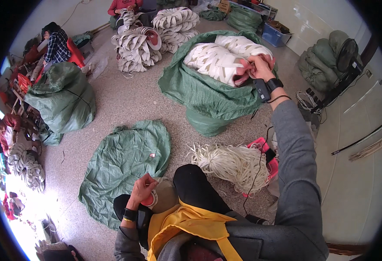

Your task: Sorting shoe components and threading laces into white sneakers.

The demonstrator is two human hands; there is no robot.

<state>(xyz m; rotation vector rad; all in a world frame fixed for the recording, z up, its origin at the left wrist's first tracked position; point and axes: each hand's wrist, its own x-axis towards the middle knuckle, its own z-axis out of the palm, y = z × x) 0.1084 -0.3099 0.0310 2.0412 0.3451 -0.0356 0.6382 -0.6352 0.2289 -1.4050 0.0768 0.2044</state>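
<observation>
My right hand (pixel 261 68) reaches far forward, its fingers closed at the pinkish-red end of a stack of nested white shoe pieces (pixel 244 45). A second such stack (pixel 212 61) lies beside it, its reddish open end toward me. Both rest in the mouth of a large green woven sack (pixel 217 102) with its rim folded outward. Over my lap, my left hand (pixel 144 188) is closed, thumb and fingers pinched together. Just below it is a small red and white piece (pixel 151 200); whether the fingers grip it I cannot tell.
A flat green sack (pixel 128 161) lies at left. White cord strips (pixel 230 165) spill from a pink basket (pixel 271 167) near my right knee. More white stacks (pixel 136 48), a full green sack (pixel 62 95) and seated people (pixel 57 43) are farther off. A black fan (pixel 346 54) stands right.
</observation>
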